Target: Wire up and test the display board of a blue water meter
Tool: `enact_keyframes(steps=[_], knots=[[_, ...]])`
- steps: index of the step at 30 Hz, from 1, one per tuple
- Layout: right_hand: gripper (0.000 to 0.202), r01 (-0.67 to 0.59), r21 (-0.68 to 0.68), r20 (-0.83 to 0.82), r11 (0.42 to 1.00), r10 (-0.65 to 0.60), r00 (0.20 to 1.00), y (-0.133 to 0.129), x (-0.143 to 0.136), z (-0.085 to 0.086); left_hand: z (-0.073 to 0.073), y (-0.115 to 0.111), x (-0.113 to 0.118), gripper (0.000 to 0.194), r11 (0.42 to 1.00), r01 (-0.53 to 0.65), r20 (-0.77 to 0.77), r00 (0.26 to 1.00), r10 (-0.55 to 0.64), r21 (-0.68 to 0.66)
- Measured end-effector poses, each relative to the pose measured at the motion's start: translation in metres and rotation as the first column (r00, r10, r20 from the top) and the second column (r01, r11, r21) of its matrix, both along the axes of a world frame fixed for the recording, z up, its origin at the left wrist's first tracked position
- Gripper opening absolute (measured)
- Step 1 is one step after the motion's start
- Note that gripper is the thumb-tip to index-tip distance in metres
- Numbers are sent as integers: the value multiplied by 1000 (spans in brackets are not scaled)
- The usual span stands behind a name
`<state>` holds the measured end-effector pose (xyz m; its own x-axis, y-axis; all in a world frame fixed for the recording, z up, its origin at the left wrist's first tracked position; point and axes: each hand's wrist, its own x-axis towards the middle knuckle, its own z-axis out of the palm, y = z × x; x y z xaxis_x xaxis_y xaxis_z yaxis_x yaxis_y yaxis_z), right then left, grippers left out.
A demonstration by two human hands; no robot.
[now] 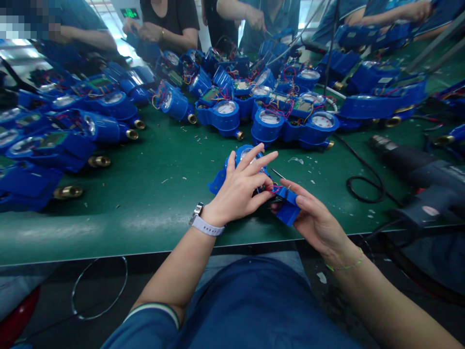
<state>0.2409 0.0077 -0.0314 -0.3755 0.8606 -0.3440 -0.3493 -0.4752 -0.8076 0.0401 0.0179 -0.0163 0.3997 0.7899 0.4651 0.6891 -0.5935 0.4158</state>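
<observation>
While on bench point(152, 194), both hands w/ meter point(240, 157)

Assembly workshop — blue water meters point(267, 123) everywhere

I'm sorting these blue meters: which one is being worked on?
The meter under the left hand and right hand, alone at the table's near edge; the others lie piled farther back.

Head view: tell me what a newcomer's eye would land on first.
First, the heap of blue water meters with dials, wires and brass fittings across the far half of the green table. Then the left hand and right hand at the near edge, fingers on one blue meter. A black heat gun lies at right.
</observation>
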Motion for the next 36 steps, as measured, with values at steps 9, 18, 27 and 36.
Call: enact_keyframes(steps=[9, 18, 27, 36], knots=[[59, -64, 84, 18, 994, 63, 998, 1, 6, -5, -7, -1, -2, 11, 993, 81, -86, 994, -73, 91], [69, -65, 304, 171, 950, 12, 985, 2, 9, -10, -8, -10, -4, 8, 997, 35, -61, 998, -31, 68], [67, -99, 317, 199, 943, 36, 979, 0, 14, -13, -12, -12, -6, 9, 950, 20, -24, 1000, -13, 312], [67, -136, 323, 197, 936, 74, 978, 2, 18, -16, -5, -16, 0, 13, 992, 34, 14, 999, -36, 120]])
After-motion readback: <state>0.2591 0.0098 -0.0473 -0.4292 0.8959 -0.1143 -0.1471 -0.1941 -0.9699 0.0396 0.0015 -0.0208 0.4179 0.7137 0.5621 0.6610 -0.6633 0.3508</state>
